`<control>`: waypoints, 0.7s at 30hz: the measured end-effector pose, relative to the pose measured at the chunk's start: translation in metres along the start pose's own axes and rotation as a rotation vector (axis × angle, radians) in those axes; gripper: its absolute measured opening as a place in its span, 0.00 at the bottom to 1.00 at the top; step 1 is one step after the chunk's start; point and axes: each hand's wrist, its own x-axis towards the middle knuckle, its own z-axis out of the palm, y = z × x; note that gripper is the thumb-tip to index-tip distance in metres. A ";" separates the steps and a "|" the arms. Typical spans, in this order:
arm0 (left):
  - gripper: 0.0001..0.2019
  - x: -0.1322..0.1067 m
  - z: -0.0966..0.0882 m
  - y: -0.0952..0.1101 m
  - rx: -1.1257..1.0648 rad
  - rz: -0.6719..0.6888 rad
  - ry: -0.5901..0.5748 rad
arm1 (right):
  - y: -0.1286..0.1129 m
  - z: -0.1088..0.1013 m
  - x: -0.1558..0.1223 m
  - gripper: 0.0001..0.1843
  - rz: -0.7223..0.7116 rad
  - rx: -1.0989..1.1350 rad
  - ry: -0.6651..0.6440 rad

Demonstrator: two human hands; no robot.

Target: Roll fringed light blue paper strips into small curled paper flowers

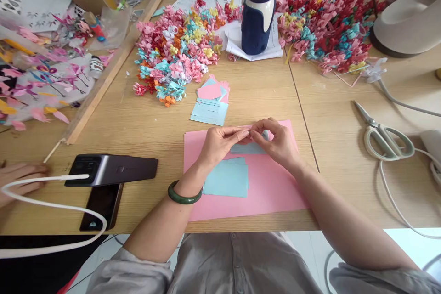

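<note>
Grey buttoned cloth shirt (234,262) lies nearest, just off the near edge of the pink rectangular paper sheet (275,188). On the sheet, left of its middle: light-blue rectangular paper stack (225,178). Over the sheet's far half: left hand (222,143) and right hand (277,141), each with thumb and forefinger pinched together, tips meeting; item between too small to identify. Light-blue paper strip (246,149) shows directly below the fingertips, partly covered by the right hand; cannot tell whether gripped. Beyond the sheet: light-blue slit paper piece (209,112), then multicoloured curled-paper heap (182,50).
</note>
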 end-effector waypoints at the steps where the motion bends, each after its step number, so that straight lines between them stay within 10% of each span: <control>1: 0.17 0.000 0.000 0.000 0.012 0.002 0.007 | 0.000 0.000 0.000 0.05 -0.001 -0.003 -0.001; 9: 0.13 -0.003 0.002 0.001 0.279 0.172 0.152 | 0.001 0.003 -0.001 0.04 0.004 0.015 -0.032; 21: 0.15 0.000 0.000 0.001 0.229 0.167 0.041 | 0.002 0.001 -0.001 0.03 -0.002 -0.001 -0.046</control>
